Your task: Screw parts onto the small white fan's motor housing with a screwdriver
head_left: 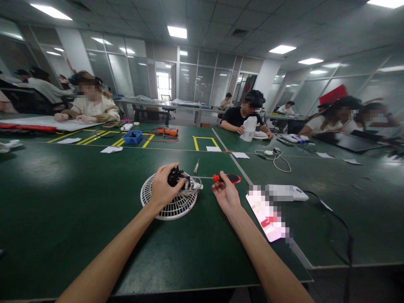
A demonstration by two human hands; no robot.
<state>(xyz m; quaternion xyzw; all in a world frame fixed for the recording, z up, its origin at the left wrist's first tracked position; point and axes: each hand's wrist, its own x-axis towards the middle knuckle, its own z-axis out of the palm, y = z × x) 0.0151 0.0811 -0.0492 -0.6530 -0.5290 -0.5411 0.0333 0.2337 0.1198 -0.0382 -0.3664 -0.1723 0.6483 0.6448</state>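
Observation:
On the green table lies a round white fan grille (176,209) with a black motor (175,176) on top of it. My left hand (164,185) is wrapped round the motor from its left side. White wires (189,191) and a small white part bunch at the motor's right. In my right hand (227,194) is a screwdriver (232,179) with a red and black handle, gripped between thumb and fingers. Its thin shaft points left and reaches the motor assembly; the tip's exact contact is hidden. A small clear-handled screwdriver (196,167) lies just beyond the grille.
Right of my forearm lie a lit phone (267,219) and a white device (285,192) with a black cable. Farther back are a blue bin (132,137), an orange meter (168,131) and a white cable (280,162). Across the table a person (244,113) holds a white part.

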